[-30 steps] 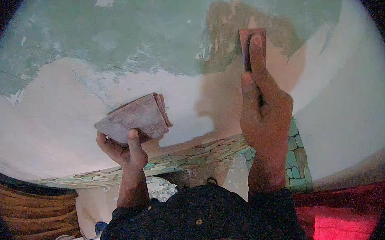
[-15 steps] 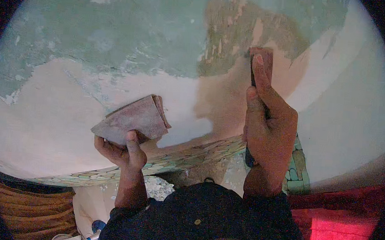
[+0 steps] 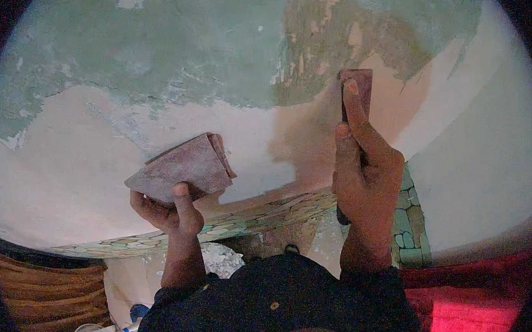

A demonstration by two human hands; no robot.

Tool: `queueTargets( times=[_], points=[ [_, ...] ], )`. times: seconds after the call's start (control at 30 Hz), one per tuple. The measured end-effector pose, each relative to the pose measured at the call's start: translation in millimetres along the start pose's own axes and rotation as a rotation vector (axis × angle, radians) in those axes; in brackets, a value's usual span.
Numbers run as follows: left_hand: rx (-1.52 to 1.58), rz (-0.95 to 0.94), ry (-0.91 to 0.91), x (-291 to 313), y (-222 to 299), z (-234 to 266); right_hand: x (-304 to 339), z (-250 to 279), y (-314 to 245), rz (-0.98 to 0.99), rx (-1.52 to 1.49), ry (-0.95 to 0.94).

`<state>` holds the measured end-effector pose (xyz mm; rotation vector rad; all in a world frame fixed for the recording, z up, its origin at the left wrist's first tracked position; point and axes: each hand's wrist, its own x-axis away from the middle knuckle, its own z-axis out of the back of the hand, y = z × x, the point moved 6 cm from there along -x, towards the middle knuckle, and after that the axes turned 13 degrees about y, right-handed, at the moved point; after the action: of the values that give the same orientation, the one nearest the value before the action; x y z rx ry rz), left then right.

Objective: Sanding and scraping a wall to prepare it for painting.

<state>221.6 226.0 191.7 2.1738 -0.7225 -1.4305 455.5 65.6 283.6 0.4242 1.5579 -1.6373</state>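
Left hand (image 3: 170, 212) at centre-left, fingers pinching folded sandpaper (image 3: 183, 165), right hand (image 3: 371, 173) at centre-right, fingers gripping a flat scraper (image 3: 364, 86)

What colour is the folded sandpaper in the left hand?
The folded sandpaper is dull greyish mauve, with browner folded edges, best seen in the head view.

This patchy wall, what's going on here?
A person is at a patchy green and off-white wall. Their left grip holds a folded greyish-brown sheet. Their right grip holds a small reddish-brown piece up in front of the wall, one finger along its face; I can't tell whether it touches.
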Motion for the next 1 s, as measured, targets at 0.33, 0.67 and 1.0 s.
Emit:
queueTargets(
  times=[0.33,0.67,1.0],
  points=[
    [-0.01,0.008,-0.052,1,-2,1,-6,3,-8,0.128,0.113,0.098],
    [0.008,0.021,-0.083,2,0,-5,-9,8,-8,-0.079,0.042,0.039],
    [0.01,0.016,-0.075,0,2,-1,-7,4,-3,-0.096,-0.071,0.018]
  ],
)
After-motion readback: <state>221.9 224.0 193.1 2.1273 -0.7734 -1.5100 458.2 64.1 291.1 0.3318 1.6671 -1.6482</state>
